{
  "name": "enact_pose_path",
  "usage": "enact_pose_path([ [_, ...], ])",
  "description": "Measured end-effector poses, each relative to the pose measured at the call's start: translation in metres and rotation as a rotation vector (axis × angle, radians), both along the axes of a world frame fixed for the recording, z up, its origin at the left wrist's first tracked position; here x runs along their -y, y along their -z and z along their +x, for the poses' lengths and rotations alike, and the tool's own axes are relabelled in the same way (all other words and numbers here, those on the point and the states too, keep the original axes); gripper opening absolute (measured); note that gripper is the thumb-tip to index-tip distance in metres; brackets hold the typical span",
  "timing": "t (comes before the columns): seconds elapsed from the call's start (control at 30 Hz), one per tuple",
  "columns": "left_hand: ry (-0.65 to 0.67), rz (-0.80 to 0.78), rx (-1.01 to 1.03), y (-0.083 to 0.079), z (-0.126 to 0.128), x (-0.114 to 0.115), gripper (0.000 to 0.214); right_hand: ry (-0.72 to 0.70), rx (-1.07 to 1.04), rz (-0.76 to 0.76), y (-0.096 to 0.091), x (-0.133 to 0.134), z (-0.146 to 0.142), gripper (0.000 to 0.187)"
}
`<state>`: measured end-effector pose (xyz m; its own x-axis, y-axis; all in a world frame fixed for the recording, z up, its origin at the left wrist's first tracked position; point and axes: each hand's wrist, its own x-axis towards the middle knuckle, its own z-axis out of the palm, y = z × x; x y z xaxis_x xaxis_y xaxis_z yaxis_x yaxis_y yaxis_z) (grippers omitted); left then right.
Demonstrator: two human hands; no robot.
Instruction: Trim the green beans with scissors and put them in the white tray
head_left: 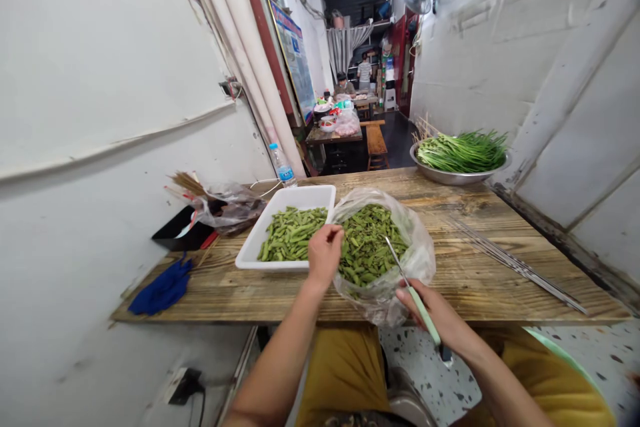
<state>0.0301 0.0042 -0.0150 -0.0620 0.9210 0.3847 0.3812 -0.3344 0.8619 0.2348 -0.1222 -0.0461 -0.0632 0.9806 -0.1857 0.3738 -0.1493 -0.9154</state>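
My left hand (325,253) is over the gap between the white tray (244,260) and the plastic bag (423,250). Its fingers are curled together, and whatever they may hold is hidden. Green soybean pods (293,233) cover the tray's bottom. More pods (367,240), darker and mixed with bits of stem, fill the opened clear bag. At the bag's near right edge, my right hand (430,310) is closed around a slim tool with a pale green handle (424,317). The tool's narrow metal end points forward over the pods; its exact kind is unclear.
Metal skewers (515,257) lie on the wooden table (465,293) at right, near a steel bowl (457,178) of green stalks. To the left are a water bottle (283,167), a black box (183,230) and a blue cloth (163,287). Two people are farther back.
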Motion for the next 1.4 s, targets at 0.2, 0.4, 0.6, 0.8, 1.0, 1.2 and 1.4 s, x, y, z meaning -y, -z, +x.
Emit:
enact_pose_path([
  [0.2,-0.233,0.148,-0.626,-0.017,-0.039,-0.009,0.026,0.010,0.125,0.080,-0.009,0.002,0.009,0.050],
  [0.4,0.273,-0.053,-0.887,0.008,0.014,0.030,0.012,-0.050,0.184,0.144,-0.007,0.002,0.009,0.044],
  [0.6,0.302,-0.193,-0.477,0.008,0.014,0.019,0.010,-0.054,0.178,0.131,-0.009,0.005,0.009,0.043],
  [0.8,0.598,-0.486,0.194,0.006,0.024,0.025,0.025,-0.064,0.136,0.176,-0.014,0.003,0.000,0.042],
  [1.0,0.601,-0.512,0.280,0.008,0.034,0.036,0.029,-0.055,0.188,0.193,-0.017,0.001,-0.004,0.041],
  [1.2,0.568,-0.467,0.244,0.008,0.037,0.040,0.024,-0.046,0.213,0.211,-0.020,0.001,-0.004,0.041],
  [1.4,0.550,-0.515,0.240,0.012,0.036,0.038,0.027,-0.015,0.237,0.198,-0.013,0.000,-0.003,0.037],
])
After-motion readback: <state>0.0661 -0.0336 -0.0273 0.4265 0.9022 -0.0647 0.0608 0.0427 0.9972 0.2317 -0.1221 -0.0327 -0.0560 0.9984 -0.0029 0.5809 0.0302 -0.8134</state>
